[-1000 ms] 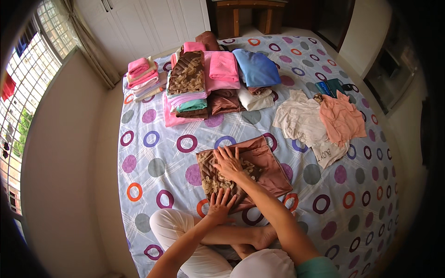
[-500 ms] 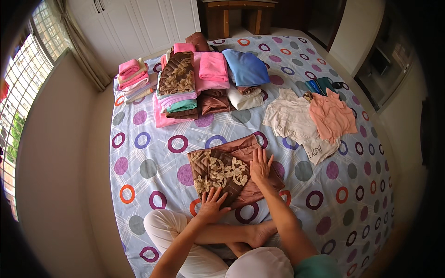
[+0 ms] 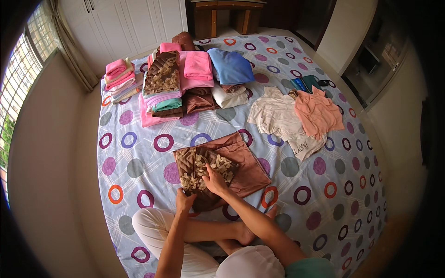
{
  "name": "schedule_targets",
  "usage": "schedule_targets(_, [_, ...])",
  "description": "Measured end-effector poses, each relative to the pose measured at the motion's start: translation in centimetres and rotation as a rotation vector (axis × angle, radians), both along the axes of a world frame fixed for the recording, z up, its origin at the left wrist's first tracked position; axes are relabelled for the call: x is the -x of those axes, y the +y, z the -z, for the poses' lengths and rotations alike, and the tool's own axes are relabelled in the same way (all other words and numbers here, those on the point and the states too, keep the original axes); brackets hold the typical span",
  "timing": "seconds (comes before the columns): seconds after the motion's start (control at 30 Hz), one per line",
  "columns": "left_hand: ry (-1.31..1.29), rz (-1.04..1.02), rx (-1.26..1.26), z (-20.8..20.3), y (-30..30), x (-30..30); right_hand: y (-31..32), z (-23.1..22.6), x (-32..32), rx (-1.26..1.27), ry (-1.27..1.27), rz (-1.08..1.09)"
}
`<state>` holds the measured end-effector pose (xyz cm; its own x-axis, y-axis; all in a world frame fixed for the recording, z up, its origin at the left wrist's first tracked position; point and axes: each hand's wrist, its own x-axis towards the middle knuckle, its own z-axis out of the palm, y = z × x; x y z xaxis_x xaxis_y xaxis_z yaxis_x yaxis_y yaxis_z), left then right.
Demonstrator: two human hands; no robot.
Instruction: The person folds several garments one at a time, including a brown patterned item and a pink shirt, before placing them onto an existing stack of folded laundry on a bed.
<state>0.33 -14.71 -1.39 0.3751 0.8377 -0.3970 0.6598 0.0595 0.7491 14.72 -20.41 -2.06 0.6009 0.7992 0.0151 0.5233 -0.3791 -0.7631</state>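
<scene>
A brown quilted pillowcase [image 3: 185, 169] with a gold floral pattern lies on the bed in front of my crossed legs. Its plain satin side [image 3: 248, 167] spreads flat to the right, and the patterned part is folded over on the left. My left hand [image 3: 185, 200] pinches the near left edge of the cloth; its fingertips are partly hidden. On the patterned part rests my right hand [image 3: 215, 180], index finger stretched out and thumb apart, with nothing visible in its grasp.
Folded cloths in several colours, among them a blue one [image 3: 230, 67], are stacked at the far side. A small pink pile [image 3: 119, 76] stands left of them. To the right lie a crumpled white shirt [image 3: 273, 113] and a peach garment [image 3: 317, 111]. The bedsheet [image 3: 143, 169] is patterned with circles.
My right hand has moved left from the satin side onto the patterned part. My left hand has shifted to the near left edge and closed on it. The whole view has shifted slightly.
</scene>
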Motion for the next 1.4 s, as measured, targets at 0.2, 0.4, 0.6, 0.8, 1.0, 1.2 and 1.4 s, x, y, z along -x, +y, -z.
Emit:
schedule_targets(0.2, [-0.517,0.045,0.253,-0.5,0.0,-0.7,0.1,-0.9,-3.5,0.065,0.842,0.018])
schedule_targets(0.4, [-0.728,0.207,0.076,-4.6,-3.2,-3.8,-0.7,-2.0,-4.6,-0.086,0.870,-0.111])
schedule_targets(0.6, [-0.610,0.320,-0.138,-4.7,-5.1,-6.7,-1.0,-1.7,-6.0,-0.017,1.147,-0.027])
schedule_targets(0.8, [-0.477,0.451,-0.047,-3.2,-5.1,-7.7,-1.5,-4.7,-6.0,0.008,1.146,0.085])
schedule_targets(1.0, [-0.430,0.577,-0.118,-1.6,-5.5,-8.1,-2.4,-5.5,-7.8,0.106,0.846,-0.153])
schedule_targets(1.2, [-0.445,0.650,-0.384,-5.5,-7.1,-7.8,-4.4,-1.7,-9.0,0.091,0.032,0.203])
schedule_targets(1.4, [-0.231,0.663,-0.541,-3.5,-8.1,-6.7,-4.0,-1.7,-8.5,0.123,0.107,0.308])
